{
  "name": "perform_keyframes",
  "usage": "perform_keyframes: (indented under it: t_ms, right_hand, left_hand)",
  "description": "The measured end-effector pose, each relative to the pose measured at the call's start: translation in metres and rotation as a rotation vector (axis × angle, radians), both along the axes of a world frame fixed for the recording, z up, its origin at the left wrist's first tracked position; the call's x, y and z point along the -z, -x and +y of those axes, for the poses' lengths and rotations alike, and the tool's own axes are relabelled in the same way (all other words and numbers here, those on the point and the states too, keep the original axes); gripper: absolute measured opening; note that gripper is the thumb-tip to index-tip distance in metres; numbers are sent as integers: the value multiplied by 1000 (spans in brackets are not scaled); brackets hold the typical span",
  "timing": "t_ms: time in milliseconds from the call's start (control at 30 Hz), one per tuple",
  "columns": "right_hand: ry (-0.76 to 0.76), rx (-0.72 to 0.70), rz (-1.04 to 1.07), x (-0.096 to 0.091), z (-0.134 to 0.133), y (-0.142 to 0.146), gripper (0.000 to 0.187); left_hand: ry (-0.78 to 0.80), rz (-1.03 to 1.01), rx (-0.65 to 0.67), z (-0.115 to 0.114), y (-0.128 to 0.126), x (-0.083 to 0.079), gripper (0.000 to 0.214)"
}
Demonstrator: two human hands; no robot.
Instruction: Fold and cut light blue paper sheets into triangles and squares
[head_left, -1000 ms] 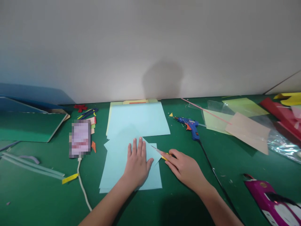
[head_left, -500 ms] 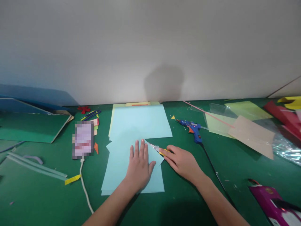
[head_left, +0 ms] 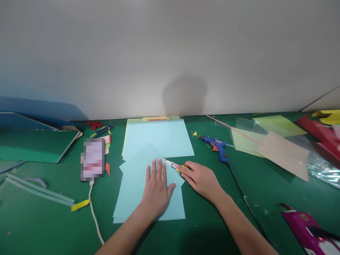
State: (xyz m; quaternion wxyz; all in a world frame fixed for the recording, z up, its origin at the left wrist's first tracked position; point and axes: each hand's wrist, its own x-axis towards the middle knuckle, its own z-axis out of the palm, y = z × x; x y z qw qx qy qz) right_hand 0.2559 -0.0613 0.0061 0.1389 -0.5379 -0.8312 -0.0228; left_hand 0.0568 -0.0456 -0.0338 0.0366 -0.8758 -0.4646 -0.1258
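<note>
My left hand lies flat, fingers stretched out, pressing a folded light blue paper sheet onto the green table. My right hand is closed round a yellow utility knife. Its blade tip rests at the paper's folded top corner, just beyond my left fingertips. More light blue sheets lie stacked behind, near the wall.
A blue glue gun with a black cord lies to the right. Farther right are coloured sheets, clear film and red paper. A blurred phone on a white cable sits left, beside paper scraps. A magenta object is at bottom right.
My right hand has slid the knife up and to the left along the folded paper edge, towards its top corner. My left hand has stayed pressed on the paper.
</note>
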Motion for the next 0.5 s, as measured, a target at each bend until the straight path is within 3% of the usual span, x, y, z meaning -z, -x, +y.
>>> perform_keyframes:
  t_ms: [367, 500]
  right_hand:
    - [-28, -17, -31, 2, 8, 3, 33]
    - [-16, -26, 6, 1, 8, 3, 34]
  left_hand:
    - [17, -11, -10, -2, -1, 0, 65]
    - [50, -112, -7, 0, 1, -10, 60]
